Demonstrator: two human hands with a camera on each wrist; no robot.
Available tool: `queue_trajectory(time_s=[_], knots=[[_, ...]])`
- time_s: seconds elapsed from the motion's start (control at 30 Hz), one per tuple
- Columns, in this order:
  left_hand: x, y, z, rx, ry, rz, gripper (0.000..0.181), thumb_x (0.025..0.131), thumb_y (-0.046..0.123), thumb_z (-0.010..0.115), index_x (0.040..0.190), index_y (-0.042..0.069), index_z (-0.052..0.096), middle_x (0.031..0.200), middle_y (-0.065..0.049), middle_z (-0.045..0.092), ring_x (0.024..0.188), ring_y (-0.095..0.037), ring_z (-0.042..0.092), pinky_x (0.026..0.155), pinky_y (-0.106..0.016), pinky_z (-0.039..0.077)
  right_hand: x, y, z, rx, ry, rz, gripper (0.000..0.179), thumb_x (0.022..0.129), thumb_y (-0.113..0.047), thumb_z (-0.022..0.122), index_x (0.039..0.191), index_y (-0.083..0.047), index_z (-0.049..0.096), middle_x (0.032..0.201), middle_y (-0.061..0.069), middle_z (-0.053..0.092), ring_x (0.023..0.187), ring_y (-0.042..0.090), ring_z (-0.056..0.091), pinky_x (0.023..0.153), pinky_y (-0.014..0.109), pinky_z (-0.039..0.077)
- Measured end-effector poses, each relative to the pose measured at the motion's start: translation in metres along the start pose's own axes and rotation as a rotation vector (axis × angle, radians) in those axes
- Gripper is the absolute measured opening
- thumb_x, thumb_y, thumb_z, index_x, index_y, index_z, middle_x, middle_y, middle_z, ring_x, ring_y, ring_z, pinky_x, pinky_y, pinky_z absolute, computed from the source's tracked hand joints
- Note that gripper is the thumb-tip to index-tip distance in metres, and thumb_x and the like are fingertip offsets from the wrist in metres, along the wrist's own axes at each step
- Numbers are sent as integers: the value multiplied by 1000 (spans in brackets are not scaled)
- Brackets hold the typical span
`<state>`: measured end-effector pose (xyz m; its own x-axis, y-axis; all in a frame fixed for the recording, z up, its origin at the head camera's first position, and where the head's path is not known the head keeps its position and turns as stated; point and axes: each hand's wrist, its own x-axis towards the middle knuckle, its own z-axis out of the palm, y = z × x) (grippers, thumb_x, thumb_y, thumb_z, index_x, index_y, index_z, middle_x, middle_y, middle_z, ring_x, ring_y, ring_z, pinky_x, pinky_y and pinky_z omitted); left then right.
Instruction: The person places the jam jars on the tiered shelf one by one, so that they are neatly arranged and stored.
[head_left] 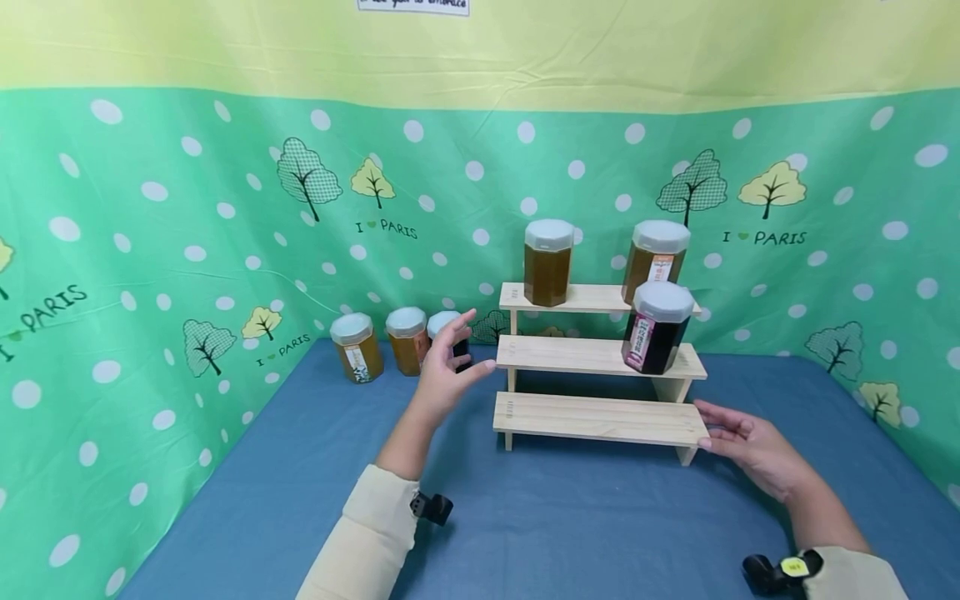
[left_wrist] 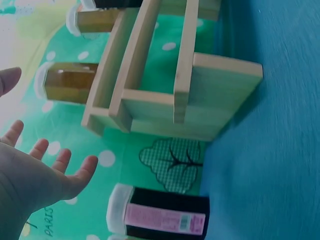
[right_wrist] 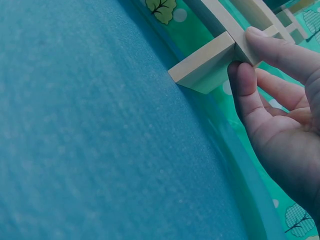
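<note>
My left hand (head_left: 445, 375), fingers spread and holding nothing, is raised left of a three-step wooden display stand (head_left: 600, 417). Behind it, partly hidden in the head view, stands a dark jar with a pink label (left_wrist: 165, 212). My right hand (head_left: 757, 450) grips the right end of the stand's lowest board, thumb at the front corner and fingers at the back one. On the top step are an amber jar (head_left: 547, 265) and an amber jar with an orange label (head_left: 645, 258). A dark jar (head_left: 660, 329) sits at the right of the middle step, overlapping the labelled one.
Two more amber jars, one at the far left (head_left: 357, 348) and one beside it (head_left: 408, 342), stand on the blue tablecloth (head_left: 585, 525) near the back. A green dotted curtain (head_left: 247, 167) with printed trees hangs behind and along the sides.
</note>
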<state>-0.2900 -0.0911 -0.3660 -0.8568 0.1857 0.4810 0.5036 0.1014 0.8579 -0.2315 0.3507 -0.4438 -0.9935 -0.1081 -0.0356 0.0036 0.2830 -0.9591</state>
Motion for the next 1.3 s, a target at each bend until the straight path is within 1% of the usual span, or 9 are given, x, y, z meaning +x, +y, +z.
queue_trajectory(time_s=[0.07, 0.23, 0.3, 0.37, 0.47, 0.7, 0.87, 1.13, 1.3], knots=[[-1, -2, -4, 17, 9, 0, 71, 87, 8, 73, 149, 15, 39, 153, -10, 31, 137, -36, 32, 104, -62, 33, 0, 0, 0, 0, 1, -1, 77, 90, -14, 71, 149, 9, 26, 133, 18, 50, 99, 8, 62, 84, 22, 52], [-8, 19, -14, 57, 36, 8, 72, 85, 5, 74, 147, 1, 39, 153, -19, 27, 134, -43, 31, 102, -64, 34, 0, 0, 0, 5, 1, 0, 77, 90, -14, 71, 148, 9, 26, 132, 15, 52, 99, 9, 62, 84, 22, 52], [-8, 20, -20, 67, 52, 18, 72, 83, 4, 75, 146, 0, 40, 155, -19, 24, 135, -43, 29, 102, -64, 34, 0, 0, -1, 9, -1, -1, 77, 90, -13, 71, 148, 10, 27, 130, 12, 53, 99, 9, 63, 85, 22, 52], [-6, 9, -26, 69, 67, 16, 73, 83, 4, 76, 147, 3, 40, 157, -17, 19, 138, -40, 26, 103, -64, 34, 0, -1, -1, 9, -1, -4, 77, 90, -13, 71, 148, 10, 27, 129, 10, 54, 99, 9, 63, 85, 22, 52], [-3, -7, -37, 75, 96, 10, 75, 82, 7, 78, 148, 11, 41, 159, -12, 17, 141, -33, 25, 104, -61, 34, -1, -1, 0, 3, 1, -2, 78, 90, -14, 72, 148, 10, 26, 132, 15, 52, 99, 8, 62, 84, 22, 52], [-9, -12, -57, 95, 189, 51, 71, 80, 13, 81, 144, 14, 48, 157, -4, 23, 141, -26, 26, 100, -61, 37, -1, -2, 1, -3, 1, 10, 78, 90, -15, 72, 149, 9, 26, 140, 28, 43, 100, 8, 62, 85, 22, 52], [-11, -15, -69, 127, 231, 70, 69, 81, 22, 81, 142, 14, 50, 155, -5, 28, 138, -26, 29, 98, -60, 39, -1, -2, 1, -4, 2, 21, 78, 90, -16, 71, 149, 8, 26, 142, 32, 39, 100, 8, 61, 84, 23, 52], [-18, -12, -86, 164, 258, 1, 70, 83, 9, 78, 145, 13, 47, 154, -1, 31, 137, -26, 31, 101, -58, 38, -1, -2, 2, 0, -1, 16, 79, 90, -16, 71, 150, 8, 25, 144, 33, 36, 100, 9, 61, 85, 22, 51], [-25, 5, -92, 186, 292, -31, 70, 82, 3, 76, 145, 4, 44, 150, -14, 36, 132, -32, 36, 102, -59, 38, -1, -1, 1, -7, 4, 12, 78, 90, -16, 71, 149, 8, 26, 142, 31, 40, 100, 9, 61, 84, 22, 52]])
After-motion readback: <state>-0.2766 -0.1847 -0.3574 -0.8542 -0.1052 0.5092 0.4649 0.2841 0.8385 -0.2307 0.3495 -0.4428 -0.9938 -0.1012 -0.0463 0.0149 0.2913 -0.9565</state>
